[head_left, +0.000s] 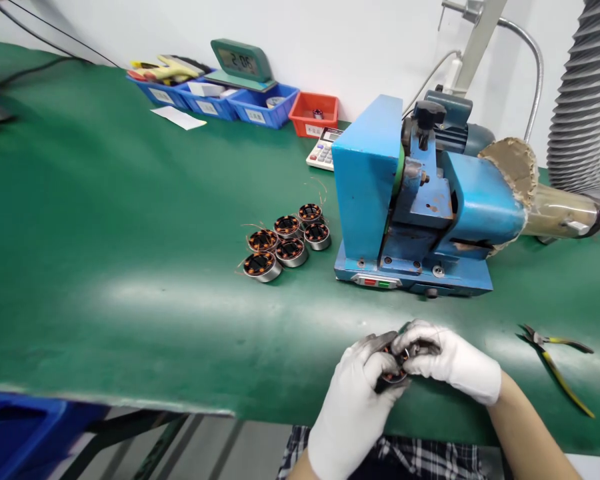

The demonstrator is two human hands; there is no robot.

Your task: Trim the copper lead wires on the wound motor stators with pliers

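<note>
Both my hands wear white gloves with darkened fingertips and meet near the table's front edge. In my left hand (363, 383) is a motor stator (394, 377), a round part with copper windings, gripped around its side and partly hidden by the fingers. My right hand (435, 357) is closed at the stator's far right side, its fingertips pinched over something thin that I cannot make out, perhaps a wire end. Several more stators (291, 252) with metal rims and loose copper wires stand grouped on the table to the left. Yellow-handled cutting pliers (547, 347) lie open to the right.
A blue belt-grinding machine (367, 180) stands behind my hands, with a grey ribbed hose (577, 100) at its right. Along the wall are blue bins (263, 115), a red bin (300, 120) holding one stator, a calculator (323, 152) and a digital clock (241, 61) on the green table (130, 320).
</note>
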